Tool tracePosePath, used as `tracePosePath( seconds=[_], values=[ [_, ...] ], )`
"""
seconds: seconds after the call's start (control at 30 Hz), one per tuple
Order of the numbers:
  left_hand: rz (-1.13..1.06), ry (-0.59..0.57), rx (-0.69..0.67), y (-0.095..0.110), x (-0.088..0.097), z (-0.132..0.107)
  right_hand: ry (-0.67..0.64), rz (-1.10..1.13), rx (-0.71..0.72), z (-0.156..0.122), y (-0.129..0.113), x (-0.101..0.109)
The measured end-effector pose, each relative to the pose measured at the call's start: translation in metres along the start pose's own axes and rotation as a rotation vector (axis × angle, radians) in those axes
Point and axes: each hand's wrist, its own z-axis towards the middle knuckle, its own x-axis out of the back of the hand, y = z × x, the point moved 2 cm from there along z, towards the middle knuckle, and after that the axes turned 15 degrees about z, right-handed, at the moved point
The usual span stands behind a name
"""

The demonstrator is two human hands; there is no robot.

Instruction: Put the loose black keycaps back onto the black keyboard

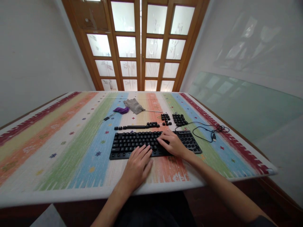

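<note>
**Keyboard (132, 143) lies lengthwise across a striped desk (78, 196)**

The left hand (139, 160) rests palm down over the keyboard's near edge, its grip loose, fingers outstretched and holding nothing visible. The right hand (171, 143) bends over the keys right of the middle, thumb and forefinger slightly parted; whether its grip has hold of a key, I cannot tell. The black plastic keyboard sits near the desk's front, its long axis running left to right, number pad (189, 141) to the right. Just beyond, a long space bar (136, 127) lies parallel to it, with small blocky loose keys (179, 120) grouped at right. A thin black cable (201, 127) trails right into loops. Farther off lie a crumpled purple cloth (121, 110) and a grey, woven-looking rag (133, 105), touching. Wood-framed glass doors (128, 47) stand behind.
</note>
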Motion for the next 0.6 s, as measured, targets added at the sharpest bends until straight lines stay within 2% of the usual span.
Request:
tracePosePath(
  seconds=[0.13, 0.23, 0.4, 0.6],
  values=[
    [-0.009, 0.043, 0.001, -0.005, 0.010, 0.012, 0.037, 0.004, 0.004, 0.002, 0.006, 0.010],
    [0.021, 0.004, -0.032, -0.008, 0.010, 0.026, 0.040, 0.027, 0.021, 0.003, 0.004, 0.016],
    [0.066, -0.111, -0.134, -0.011, 0.000, 0.052, 0.056, 0.020, 0.009, 0.015, 0.008, 0.021],
    [0.048, -0.140, -0.225, -0.018, -0.015, 0.063, 0.018, 0.040, -0.139, 0.041, 0.038, 0.020]
  ],
)
